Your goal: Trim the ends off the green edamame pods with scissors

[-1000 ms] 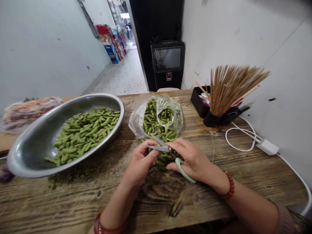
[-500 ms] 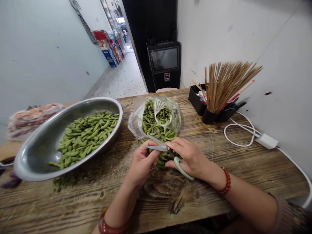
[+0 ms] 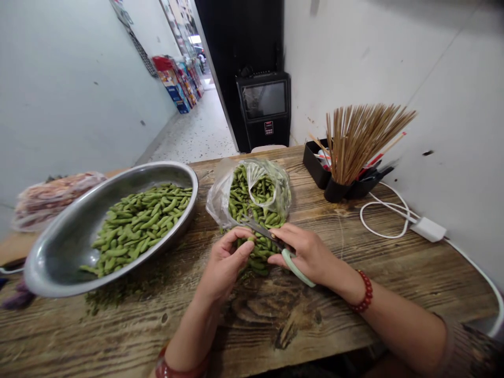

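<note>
My right hand [image 3: 305, 252] is wrapped round the pale green handles of a pair of scissors [image 3: 293, 268]. The blades point left, nearly closed, just above my left hand [image 3: 228, 257]. Between that hand's thumb and fingers is pinched an edamame pod [image 3: 251, 239], mostly hidden by the fingers. Beyond both hands lies an open clear plastic bag [image 3: 218, 197] with many edamame pods in it, some spilling out under the scissors. At the left, a big metal basin [image 3: 59, 257] stands tilted with a heap of green pods [image 3: 137, 226] inside.
Plant trimmings [image 3: 114, 296] lie on the wooden table [image 3: 331, 320] below the basin. A bag of pinkish food [image 3: 59, 197] sits behind it. At the right stand a black holder [image 3: 336, 190] of thin sticks [image 3: 362, 142] and a white adapter [image 3: 428, 229] with its cable.
The scissor blades have swung from open to nearly closed by my left fingertips. A pod tip now shows between those fingers. The camera view has shifted slightly.
</note>
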Tool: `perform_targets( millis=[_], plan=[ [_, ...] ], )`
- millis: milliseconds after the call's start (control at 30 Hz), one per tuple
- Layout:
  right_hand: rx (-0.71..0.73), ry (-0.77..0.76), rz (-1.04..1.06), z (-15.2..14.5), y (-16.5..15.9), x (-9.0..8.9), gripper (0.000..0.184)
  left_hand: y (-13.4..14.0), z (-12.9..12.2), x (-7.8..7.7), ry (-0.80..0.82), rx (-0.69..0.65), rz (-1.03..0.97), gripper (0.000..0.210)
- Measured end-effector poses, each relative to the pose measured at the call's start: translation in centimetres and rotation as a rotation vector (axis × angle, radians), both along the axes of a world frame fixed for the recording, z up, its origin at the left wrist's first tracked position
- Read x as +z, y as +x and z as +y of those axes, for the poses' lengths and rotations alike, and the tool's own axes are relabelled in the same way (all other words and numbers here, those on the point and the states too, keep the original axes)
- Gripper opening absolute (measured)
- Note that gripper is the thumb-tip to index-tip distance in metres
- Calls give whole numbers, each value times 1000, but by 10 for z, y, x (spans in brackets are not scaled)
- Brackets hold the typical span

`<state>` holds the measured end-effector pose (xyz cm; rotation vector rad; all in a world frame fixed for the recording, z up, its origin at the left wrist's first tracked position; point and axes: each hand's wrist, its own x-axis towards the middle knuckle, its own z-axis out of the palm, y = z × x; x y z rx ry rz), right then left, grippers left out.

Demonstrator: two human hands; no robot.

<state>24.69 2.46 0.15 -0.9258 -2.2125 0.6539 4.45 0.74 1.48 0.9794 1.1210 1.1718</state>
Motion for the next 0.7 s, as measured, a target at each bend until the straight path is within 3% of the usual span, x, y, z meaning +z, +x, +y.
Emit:
perform_targets(
  millis=[233, 467, 700],
  plan=[
    [-27, -35, 69, -1, -2, 1, 54, -6, 5, 5, -32, 97, -264, 22],
    [-14, -56, 68, -2, -4, 1, 59, -6, 6, 6, -10, 134, -298, 23],
    [11, -36, 62, -4, -6, 0, 59, -4, 4, 2, -2, 83, -293, 23]
  ],
)
